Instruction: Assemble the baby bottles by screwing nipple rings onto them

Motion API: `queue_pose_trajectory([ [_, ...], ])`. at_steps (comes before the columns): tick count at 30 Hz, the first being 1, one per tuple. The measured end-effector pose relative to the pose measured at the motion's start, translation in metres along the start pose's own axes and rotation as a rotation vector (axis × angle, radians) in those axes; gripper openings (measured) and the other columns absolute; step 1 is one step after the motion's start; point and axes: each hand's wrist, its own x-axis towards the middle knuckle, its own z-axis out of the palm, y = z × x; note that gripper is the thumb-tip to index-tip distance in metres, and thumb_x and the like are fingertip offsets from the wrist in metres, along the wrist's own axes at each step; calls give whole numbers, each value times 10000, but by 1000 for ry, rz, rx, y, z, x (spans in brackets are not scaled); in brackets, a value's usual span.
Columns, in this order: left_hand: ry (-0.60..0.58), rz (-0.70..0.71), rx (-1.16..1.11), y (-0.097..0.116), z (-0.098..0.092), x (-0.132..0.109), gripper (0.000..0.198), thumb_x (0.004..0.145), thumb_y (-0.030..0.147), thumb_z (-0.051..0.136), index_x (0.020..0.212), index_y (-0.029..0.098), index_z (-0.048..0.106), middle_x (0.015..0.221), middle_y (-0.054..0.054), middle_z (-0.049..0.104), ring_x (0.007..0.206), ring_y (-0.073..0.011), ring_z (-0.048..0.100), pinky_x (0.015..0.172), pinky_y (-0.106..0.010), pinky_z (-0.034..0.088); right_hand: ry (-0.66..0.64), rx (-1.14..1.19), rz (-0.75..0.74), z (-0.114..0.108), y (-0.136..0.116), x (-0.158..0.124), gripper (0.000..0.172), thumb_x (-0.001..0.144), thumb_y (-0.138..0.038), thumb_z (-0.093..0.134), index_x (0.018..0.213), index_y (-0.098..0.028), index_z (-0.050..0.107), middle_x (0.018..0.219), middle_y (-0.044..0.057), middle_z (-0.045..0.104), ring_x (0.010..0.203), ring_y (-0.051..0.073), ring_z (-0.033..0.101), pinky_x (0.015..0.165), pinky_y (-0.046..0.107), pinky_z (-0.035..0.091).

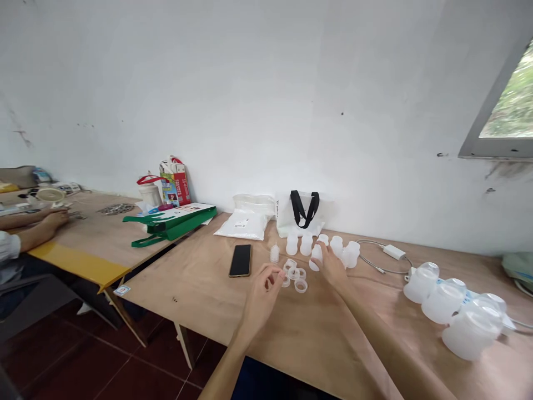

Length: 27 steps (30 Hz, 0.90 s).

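Note:
My right hand (332, 265) is closed around a small frosted plastic bottle (316, 256), which leans to one side just above the wood tabletop. More frosted bottles (292, 244) stand in a row behind it, and some are partly covered by my fingers. My left hand (264, 286) is beside several translucent plastic rings (300, 285), with thumb and forefinger brought together; whatever may be between the tips is too small to make out. A small translucent stack (274, 254) stands behind the rings.
A black phone (240, 260) lies left of the rings. White plastic packets (244, 224) and a black-handled bag (300, 214) are against the wall. Larger frosted containers (474, 328) and a cable adapter (393, 252) are at right. Another person's hands (54, 219) rest on the left table.

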Motion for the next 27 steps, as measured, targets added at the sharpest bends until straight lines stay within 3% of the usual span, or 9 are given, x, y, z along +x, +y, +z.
queue_pose_trajectory([
  [4, 71, -21, -25, 10, -10, 0, 337, 991, 469, 532, 859, 194, 673, 938, -45, 674, 793, -173, 593, 686, -285, 425, 47, -34, -17, 6, -8, 11, 389, 1004, -222, 499, 1393, -219, 486, 1319, 135, 570, 851, 199, 685, 638, 288, 448],
  [9, 39, -13, -9, 13, -11, -1, 356, 994, 496, 528, 857, 205, 680, 931, -41, 687, 745, -169, 584, 653, -281, 424, 118, -67, -22, 3, -22, -1, 493, 1008, -244, 480, 1491, -208, 390, 1470, 194, 429, 873, 210, 680, 633, 312, 481],
  [12, 12, -6, -3, 13, -8, -2, 356, 1005, 477, 512, 874, 198, 689, 939, -44, 691, 757, -173, 588, 661, -281, 432, 148, -59, -48, -12, -31, -22, 474, 1025, -294, 443, 1490, -223, 383, 1465, 176, 440, 847, 205, 668, 615, 318, 495],
  [15, 2, 3, -21, 13, -7, -2, 347, 997, 478, 533, 870, 200, 697, 920, -44, 689, 716, -168, 566, 633, -285, 422, 206, 29, -106, -44, -28, -50, 402, 1039, -345, 396, 1423, -251, 466, 1403, 145, 513, 790, 197, 649, 632, 345, 524],
  [17, 5, -1, -35, 13, -8, -3, 331, 998, 467, 541, 870, 204, 696, 916, -32, 685, 715, -161, 558, 639, -280, 420, 290, 63, -133, -73, -14, -71, 351, 1041, -404, 412, 1328, -270, 562, 1367, 122, 553, 887, 220, 657, 796, 397, 557],
  [20, 12, -12, -50, 16, -8, -3, 314, 1006, 446, 539, 882, 198, 687, 910, -17, 671, 738, -152, 557, 656, -267, 415, 636, -62, 15, -118, 22, -101, 380, 1020, -457, 443, 1241, -236, 659, 1397, 152, 551, 1173, 336, 603, 1028, 542, 478],
  [23, 23, -12, -62, 17, -7, -2, 321, 1003, 448, 546, 870, 189, 682, 885, -17, 661, 739, -151, 557, 663, -268, 412, 901, -191, 248, -149, 71, -130, 506, 999, -492, 473, 1404, -222, 610, 1474, 231, 490, 1402, 433, 440, 1123, 633, 350],
  [25, 26, -1, -66, 17, -6, -2, 339, 1000, 465, 549, 863, 187, 686, 884, -24, 666, 742, -157, 563, 671, -274, 415, 887, -217, 439, -154, 107, -147, 648, 968, -586, 479, 1525, -256, 498, 1487, 269, 459, 1460, 464, 355, 1082, 641, 371],
  [27, 16, 13, -67, 16, -5, -2, 359, 1003, 483, 541, 865, 188, 691, 891, -30, 674, 745, -162, 570, 675, -280, 417, 664, -238, 562, -149, 142, -159, 832, 897, -723, 474, 1547, -204, 449, 1382, 325, 499, 1351, 558, 441, 919, 707, 451],
])
